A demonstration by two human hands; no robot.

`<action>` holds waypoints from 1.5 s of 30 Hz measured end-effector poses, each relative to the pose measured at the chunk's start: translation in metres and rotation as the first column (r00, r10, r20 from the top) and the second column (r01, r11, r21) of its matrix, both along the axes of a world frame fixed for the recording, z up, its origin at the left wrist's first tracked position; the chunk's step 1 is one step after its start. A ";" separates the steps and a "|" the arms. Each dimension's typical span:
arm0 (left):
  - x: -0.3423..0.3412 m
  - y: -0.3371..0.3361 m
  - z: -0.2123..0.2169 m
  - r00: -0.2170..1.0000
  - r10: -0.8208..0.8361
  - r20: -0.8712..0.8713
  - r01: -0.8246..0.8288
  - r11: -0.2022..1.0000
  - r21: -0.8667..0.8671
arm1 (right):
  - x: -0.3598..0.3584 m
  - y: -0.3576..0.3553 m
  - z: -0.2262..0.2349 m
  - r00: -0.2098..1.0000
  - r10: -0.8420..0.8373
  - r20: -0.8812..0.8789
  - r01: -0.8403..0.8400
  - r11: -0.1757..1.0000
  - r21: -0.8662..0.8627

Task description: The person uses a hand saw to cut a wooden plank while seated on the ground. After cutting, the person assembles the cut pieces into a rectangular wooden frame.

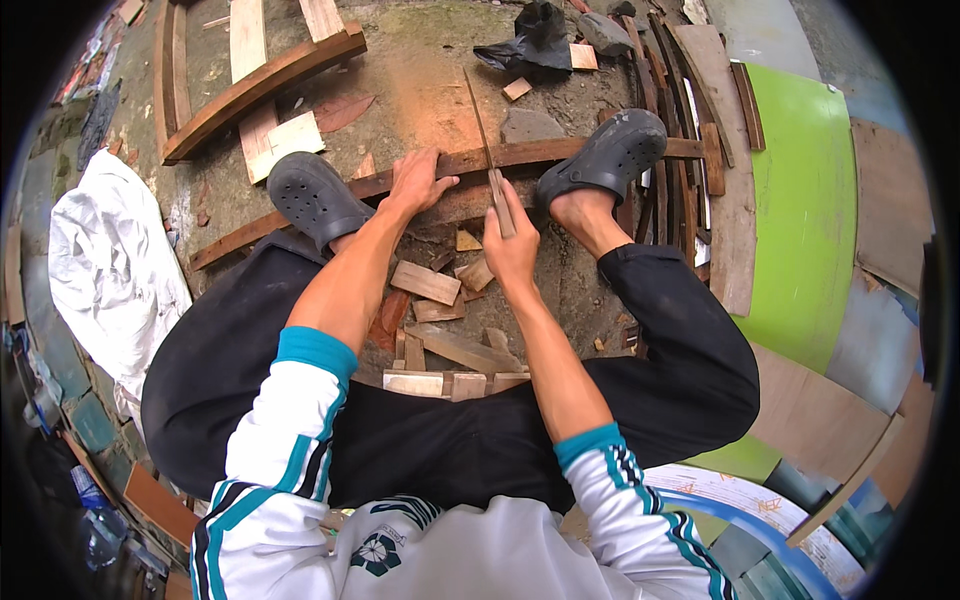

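Note:
A long brown wooden strip (545,152) lies across the ground in front of me, with a dark clog (318,195) on my left foot and another clog (607,153) on my right foot set against it. My left hand (415,182) grips the strip from above, thumb spread from the fingers. Just right of it, my right hand (512,245) is closed round the wooden handle of a handsaw (477,112). The saw's thin blade, seen nearly edge-on, crosses the strip and points away from me. How deep it sits in the wood cannot be told.
Between my legs lie several wood offcuts (426,282). A wooden frame (265,95) stands at the far left, above a white cloth (115,270). Stacked strips and a green panel (800,215) line the right. A black plastic bag (530,40) lies at the back.

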State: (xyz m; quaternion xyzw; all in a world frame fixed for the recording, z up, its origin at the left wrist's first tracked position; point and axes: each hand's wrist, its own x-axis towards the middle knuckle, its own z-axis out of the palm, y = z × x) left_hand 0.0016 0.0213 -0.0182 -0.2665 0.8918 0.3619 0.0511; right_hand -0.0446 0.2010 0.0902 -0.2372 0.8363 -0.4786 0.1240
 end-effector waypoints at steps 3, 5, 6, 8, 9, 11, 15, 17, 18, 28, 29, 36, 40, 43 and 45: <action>-0.006 -0.008 0.007 1.000 -0.021 -0.013 0.021 1.000 0.014 | -0.031 -0.032 -0.009 0.998 -0.036 0.051 0.031 0.995 0.096; -0.007 -0.020 0.007 1.000 -0.003 -0.008 0.003 1.000 0.031 | -0.021 -0.013 0.013 0.996 0.003 0.091 -0.014 0.992 0.127; -0.001 -0.021 0.003 1.000 0.018 0.012 -0.018 0.999 0.038 | 0.006 0.011 0.040 0.987 0.025 0.159 -0.051 0.986 0.162; 0.008 -0.015 0.002 0.999 0.026 0.035 -0.028 0.999 0.040 | 0.054 0.066 0.077 0.981 0.005 0.193 -0.026 0.994 0.104; 0.006 -0.014 0.003 0.999 0.029 0.030 -0.029 0.999 0.029 | 0.069 0.080 0.097 0.969 -0.027 0.244 -0.005 0.991 0.131; 0.003 -0.015 0.003 0.999 0.039 0.033 -0.039 0.999 0.014 | 0.072 0.084 0.096 0.979 -0.015 0.204 -0.012 0.992 0.128; -0.004 -0.003 0.000 1.000 0.006 -0.030 -0.006 1.000 0.007 | -0.002 0.000 -0.016 0.999 -0.049 -0.014 0.049 0.999 -0.022; -0.009 -0.013 0.001 1.000 -0.004 -0.027 0.004 1.000 0.019 | -0.018 -0.028 -0.017 0.993 -0.063 0.100 0.055 0.995 0.083; -0.006 -0.006 0.002 0.999 -0.020 -0.042 0.020 1.000 0.014 | -0.027 -0.019 -0.025 0.994 -0.023 -0.108 0.024 1.000 0.013; 0.010 -0.015 0.002 0.997 0.048 -0.066 -0.049 0.999 -0.008 | 0.057 0.068 0.037 0.994 0.007 0.108 -0.013 0.999 0.053; 0.003 -0.017 0.002 0.996 0.037 -0.076 -0.037 0.999 0.002 | 0.020 0.030 0.006 0.997 -0.016 0.077 0.016 1.000 0.001; 0.004 -0.021 0.001 0.998 0.012 -0.060 -0.011 1.000 0.018 | 0.022 0.025 0.034 0.991 -0.003 0.137 -0.013 0.993 0.115; 0.007 -0.017 0.001 0.999 0.035 -0.006 -0.035 0.999 0.023 | 0.094 0.103 0.110 0.985 0.017 0.172 -0.058 0.971 0.234; 0.005 -0.014 0.004 0.999 0.019 -0.029 -0.019 1.000 -0.013 | 0.078 0.085 0.051 0.999 0.049 -0.017 -0.048 0.995 0.083; -0.004 -0.012 0.007 0.999 -0.013 -0.034 0.014 1.000 0.027 | 0.042 0.028 -0.001 0.993 -0.043 0.110 0.033 0.995 0.095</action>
